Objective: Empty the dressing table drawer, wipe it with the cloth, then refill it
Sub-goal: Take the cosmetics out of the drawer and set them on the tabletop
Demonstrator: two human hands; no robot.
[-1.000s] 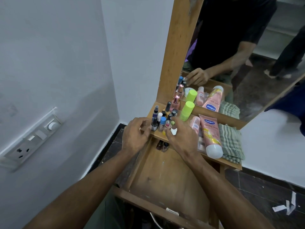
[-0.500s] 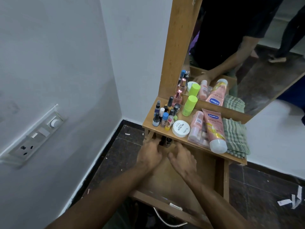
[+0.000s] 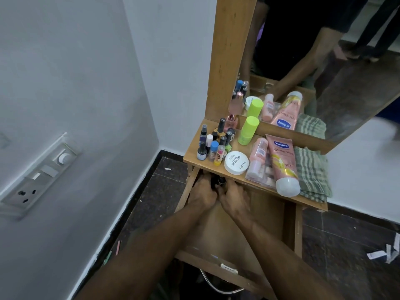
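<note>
Nearest, the pulled-out drawer (image 3: 266, 215) of the dressing table, its wooden floor mostly bare. At the drawer's far left corner, under the tabletop (image 3: 192, 154) edge, left hand (image 3: 202, 194) and right hand (image 3: 234, 197) side by side, fingers curled in around a few small dark bottles (image 3: 218, 181) (exact grip hidden by the fingers and the overhang).

Above, on the tabletop: a cluster of small nail polish bottles (image 3: 213, 142) standing upright at the left end; just right of them a round white tub (image 3: 236, 162) lying flat, printed with the words nail polish; a lime-green bottle (image 3: 248, 131) upright behind it. Further right, a clear pouch (image 3: 258, 163) with a pink bottle on it, then a pink Vaseline tube (image 3: 282, 163) lying with its white cap over the front edge. At the right end, touching the tube, a folded green checked cloth (image 3: 311, 172).

Behind all this, the mirror (image 3: 324, 50) in its wooden frame, repeating the bottles, tube and cloth. On the left wall, a switch and socket panel (image 3: 41, 172).
</note>
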